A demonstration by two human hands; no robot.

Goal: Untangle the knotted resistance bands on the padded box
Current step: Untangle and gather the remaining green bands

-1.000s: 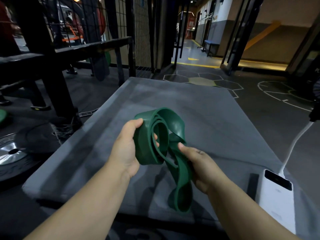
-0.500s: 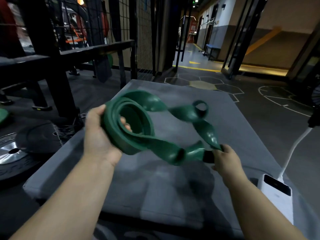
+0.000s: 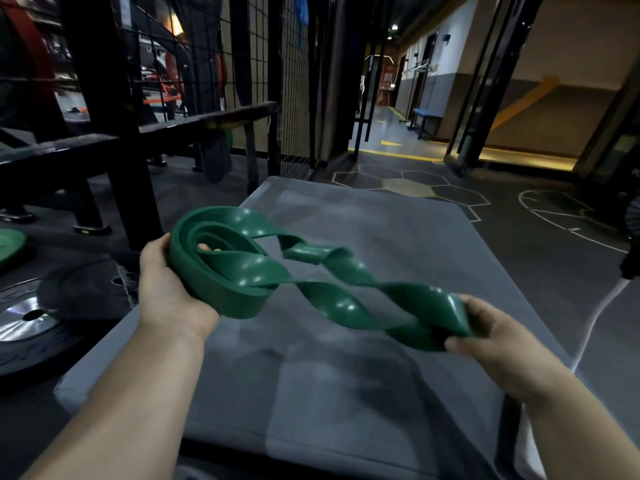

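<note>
**Over the padded box (image 3: pixel 381 237): green resistance band (image 3: pixel 311 296) held btwn both hands**

Above the grey box top, w/o touching it, we hold one dark green flat rubber band, glossy, w/ small light spots along it. Its left end is wound into a coil of several layers. From there it runs down to the right as a spiral of approx. three or four twists, both strands wrapped round each other.

Our left hand (image 3: pixel 169 299) grips the coil from outside, palm on its edge, fingers curled through the loop; two fingertips show inside it. Our right hand (image 3: pixel 491 337) sits lower, nearer the box's right side, and pinches the folded far end btwn thumb and curled fingers. Both forearms are bare and come up from the bottom corners.

Weight plates (image 3: pixel 34 317) lie on the floor left of the box; a white cable (image 3: pixel 595 323) runs along the floor on the right.
</note>
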